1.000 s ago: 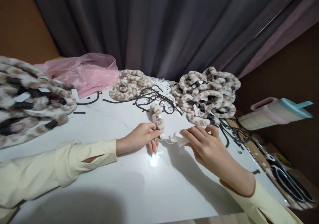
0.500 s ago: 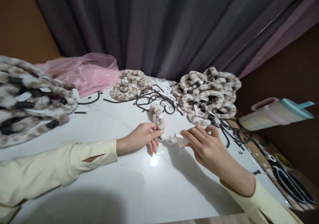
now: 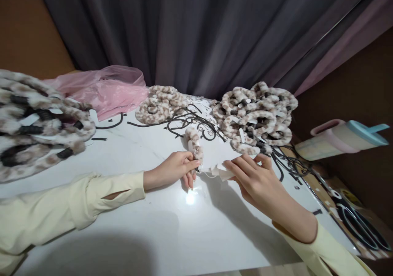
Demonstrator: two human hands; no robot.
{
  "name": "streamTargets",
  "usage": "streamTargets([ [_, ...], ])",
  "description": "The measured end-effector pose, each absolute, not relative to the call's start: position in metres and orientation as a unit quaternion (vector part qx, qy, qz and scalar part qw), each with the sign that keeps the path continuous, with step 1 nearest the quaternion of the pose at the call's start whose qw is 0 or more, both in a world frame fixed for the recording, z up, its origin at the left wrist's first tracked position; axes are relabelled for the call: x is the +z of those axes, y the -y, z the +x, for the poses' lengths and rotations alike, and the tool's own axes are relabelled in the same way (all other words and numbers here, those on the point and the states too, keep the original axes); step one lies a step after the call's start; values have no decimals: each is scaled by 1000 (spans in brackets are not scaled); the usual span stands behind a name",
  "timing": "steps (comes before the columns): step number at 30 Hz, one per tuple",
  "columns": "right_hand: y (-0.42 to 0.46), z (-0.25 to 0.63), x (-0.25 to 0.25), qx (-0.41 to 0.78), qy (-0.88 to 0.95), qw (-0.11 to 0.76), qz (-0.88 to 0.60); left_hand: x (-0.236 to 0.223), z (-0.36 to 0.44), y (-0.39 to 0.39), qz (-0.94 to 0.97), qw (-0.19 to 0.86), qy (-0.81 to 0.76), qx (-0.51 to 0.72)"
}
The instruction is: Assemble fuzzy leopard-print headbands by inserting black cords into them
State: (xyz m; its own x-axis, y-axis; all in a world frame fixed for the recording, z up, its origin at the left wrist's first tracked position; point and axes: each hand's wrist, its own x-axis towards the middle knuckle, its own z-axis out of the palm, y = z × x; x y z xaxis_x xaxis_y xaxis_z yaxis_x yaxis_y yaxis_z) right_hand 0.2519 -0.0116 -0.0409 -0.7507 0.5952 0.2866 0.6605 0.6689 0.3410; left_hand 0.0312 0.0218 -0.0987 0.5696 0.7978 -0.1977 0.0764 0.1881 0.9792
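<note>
My left hand (image 3: pixel 173 169) is closed on the near end of a short fluffy spotted strap (image 3: pixel 192 135), cream with brown patches, which lies on the table pointing away from me. A small white tab (image 3: pixel 190 146) shows on the strap just beyond my fingers. To the right, my right hand (image 3: pixel 259 186) pinches folded white paper pieces (image 3: pixel 223 173) between thumb and fingers. A thin white strip (image 3: pixel 206 171) runs between the two hands. What exactly joins it to the strap is hidden by my left fingers.
Fluffy spotted loops are piled at left (image 3: pixel 46 116) and back right (image 3: pixel 258 116), with a smaller coil (image 3: pixel 161 104) between. Black cords (image 3: pixel 190 118) lie beyond my hands. A pink plastic bag (image 3: pixel 113 90), a lidded tumbler (image 3: pixel 331 140) and scissors (image 3: pixel 357 223) stand or lie around.
</note>
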Motion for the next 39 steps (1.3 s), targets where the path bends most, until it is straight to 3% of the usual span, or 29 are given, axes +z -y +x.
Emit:
streamTargets([
  [39, 17, 253, -44, -218, 904, 83, -357, -100, 30, -21, 589, 667, -373, 263],
])
